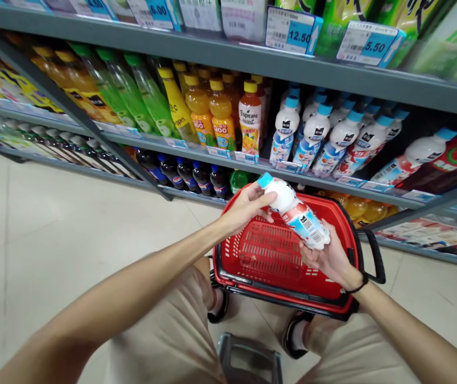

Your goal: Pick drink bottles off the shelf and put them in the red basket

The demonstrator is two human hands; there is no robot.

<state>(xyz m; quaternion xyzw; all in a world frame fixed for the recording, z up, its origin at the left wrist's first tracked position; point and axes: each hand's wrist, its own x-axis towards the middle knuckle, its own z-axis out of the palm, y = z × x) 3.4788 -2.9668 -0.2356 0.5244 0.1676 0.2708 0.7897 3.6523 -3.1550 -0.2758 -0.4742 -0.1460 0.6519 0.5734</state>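
Note:
A white drink bottle (297, 213) with a light blue cap and a blue and red label is held tilted in both hands. My left hand (248, 207) grips it near the neck, thumb on top just below the cap. Around its base are the fingers of my right hand (328, 255), which has a black band at the wrist. The label's barcode side faces up toward me. Directly beneath the bottle stands a red shopping basket (268, 248) with slotted walls and a black rim.
A middle shelf (196, 146) carries similar white bottles (314, 133), orange juice bottles (222, 112) and green bottles (148, 90). Dark cola bottles (194, 176) sit on the lower shelf. The basket's black handle (373, 256) juts out rightward. A grey stool (250, 357) is between my legs.

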